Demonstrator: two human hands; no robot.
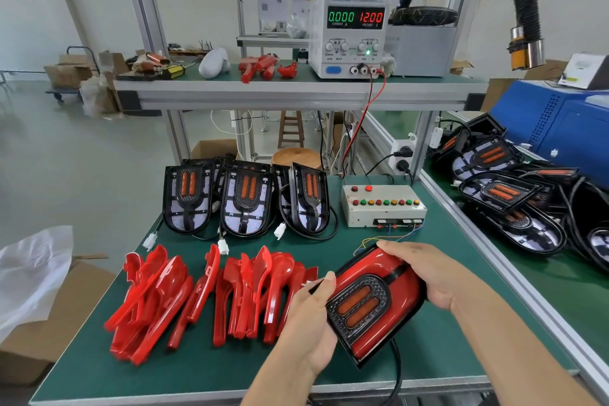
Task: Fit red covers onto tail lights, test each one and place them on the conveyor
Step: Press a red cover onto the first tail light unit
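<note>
A tail light with a red cover on it [372,300] is held tilted above the green table, near the front right. My left hand [309,323] grips its left edge and my right hand [428,273] grips its upper right side. Its black cable hangs down over the table's front edge. Several loose red covers [197,293] lie in a pile to the left. Three uncovered tail lights [245,204] lean in a row behind the pile, with white plugs on their cables.
A grey test box [382,204] with coloured buttons stands behind the held light. A power supply [354,36] on the upper shelf reads 12.00 V. The conveyor [514,277] at the right carries several uncovered tail lights [501,191]. A cardboard box [43,323] stands at the left.
</note>
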